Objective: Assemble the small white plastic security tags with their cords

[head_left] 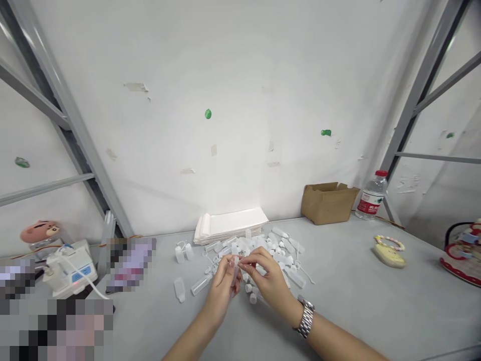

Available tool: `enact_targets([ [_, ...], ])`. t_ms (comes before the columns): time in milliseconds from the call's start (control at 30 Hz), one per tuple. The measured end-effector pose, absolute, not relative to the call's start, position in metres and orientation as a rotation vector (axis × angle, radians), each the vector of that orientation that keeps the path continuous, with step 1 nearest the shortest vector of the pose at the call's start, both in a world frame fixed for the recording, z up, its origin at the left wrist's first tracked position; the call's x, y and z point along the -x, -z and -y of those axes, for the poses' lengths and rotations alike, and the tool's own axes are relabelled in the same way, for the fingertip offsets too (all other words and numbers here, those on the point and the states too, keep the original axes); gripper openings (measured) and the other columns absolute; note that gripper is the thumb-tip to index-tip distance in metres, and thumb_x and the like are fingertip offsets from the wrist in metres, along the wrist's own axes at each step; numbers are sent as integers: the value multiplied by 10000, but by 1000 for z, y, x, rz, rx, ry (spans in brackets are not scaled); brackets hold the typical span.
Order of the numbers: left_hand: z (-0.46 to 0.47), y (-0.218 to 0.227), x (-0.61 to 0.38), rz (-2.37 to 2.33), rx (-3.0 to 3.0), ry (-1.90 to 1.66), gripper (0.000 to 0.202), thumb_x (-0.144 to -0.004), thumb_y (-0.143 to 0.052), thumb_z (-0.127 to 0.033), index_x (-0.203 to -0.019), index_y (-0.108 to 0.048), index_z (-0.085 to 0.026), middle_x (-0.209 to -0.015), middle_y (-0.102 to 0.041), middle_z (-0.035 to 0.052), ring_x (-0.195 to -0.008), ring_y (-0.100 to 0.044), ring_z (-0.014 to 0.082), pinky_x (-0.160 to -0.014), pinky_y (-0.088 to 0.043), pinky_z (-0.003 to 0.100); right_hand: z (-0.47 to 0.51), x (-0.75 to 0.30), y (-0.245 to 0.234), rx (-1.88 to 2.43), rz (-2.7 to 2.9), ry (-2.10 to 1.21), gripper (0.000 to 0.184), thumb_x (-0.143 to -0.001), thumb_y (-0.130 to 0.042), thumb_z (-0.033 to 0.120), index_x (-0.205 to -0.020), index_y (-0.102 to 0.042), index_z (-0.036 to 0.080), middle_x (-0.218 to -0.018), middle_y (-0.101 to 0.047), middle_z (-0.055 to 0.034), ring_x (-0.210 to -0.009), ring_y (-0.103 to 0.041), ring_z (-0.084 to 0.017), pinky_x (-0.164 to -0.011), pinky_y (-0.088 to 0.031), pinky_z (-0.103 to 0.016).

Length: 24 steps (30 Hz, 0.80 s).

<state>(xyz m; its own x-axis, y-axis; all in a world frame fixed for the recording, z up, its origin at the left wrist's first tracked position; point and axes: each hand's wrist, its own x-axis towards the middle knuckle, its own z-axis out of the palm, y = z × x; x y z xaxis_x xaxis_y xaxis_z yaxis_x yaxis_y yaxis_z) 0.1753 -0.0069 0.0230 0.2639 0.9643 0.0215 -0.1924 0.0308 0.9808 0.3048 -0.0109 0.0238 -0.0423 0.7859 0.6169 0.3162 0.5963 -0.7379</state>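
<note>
My left hand (222,282) is closed around a small translucent plastic bottle (236,271), held roughly upright above the table. At the bottle's top, my right hand (267,275) has its thumb and index finger pinched together; whatever is between those fingertips is too small to make out. Behind and beside both hands lies a loose pile of clear bottles and white caps (278,245). Left of the pile, two small bottles (184,252) stand upright side by side. A flat translucent bottle (179,290) and a clear tube-shaped bottle (201,285) lie nearer my left forearm.
Against the wall sits a stack of white sheets or trays (233,223). A cardboard box (330,204), a water bottle (372,196) and a yellow case (390,255) with a beaded loop are on the right. A power strip (73,271) with cables lies left on the grey table (338,301).
</note>
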Motion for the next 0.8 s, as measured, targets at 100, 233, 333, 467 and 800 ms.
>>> enact_targets([
  [100,6,-25,-175,-922,-1204,-1129,334,-754,-470,-543,-817,-474,-215,-587,-396,-65,-460,-341,69,-461,-273,201,10,-305,-25,974,1573,-494,97,-811,-547,250,-784,-627,204,-748,-551,-22,-705,-536,-150,-655,-456,-288],
  [233,4,-28,-172,-1023,-1119,-1156,325,-746,-472,-535,-810,-493,-216,-562,-410,-65,-427,-318,63,-428,-243,187,2,-314,-30,1092,1519,-469,85,-809,-538,254,-808,-599,195,-748,-560,-16,-698,-542,-150,-658,-460,-292],
  [333,2,-31,-168,-1072,-1062,-1161,330,-729,-479,-535,-793,-515,-213,-509,-372,-77,-391,-275,60,-393,-192,182,-7,-326,-32,1181,1688,-475,131,-788,-533,174,-895,-602,205,-778,-586,-14,-680,-556,-144,-644,-468,-288],
  [467,0,-34,-166,-1034,-1056,-1160,322,-744,-466,-516,-794,-529,-205,-460,-305,-94,-369,-204,56,-381,-154,183,-13,-334,-25,1093,2183,-302,283,-745,-516,34,-880,-647,245,-842,-624,-13,-802,-549,-159,-725,-436,-294],
  [800,5,-42,-168,-1050,-1082,-1239,312,-740,-502,-497,-889,-517,-223,-594,-438,-69,-434,-378,61,-429,-283,185,-14,-330,-7,1126,2389,98,216,-749,-541,53,-813,-646,231,-816,-608,-21,-784,-504,-169,-711,-357,-306],
])
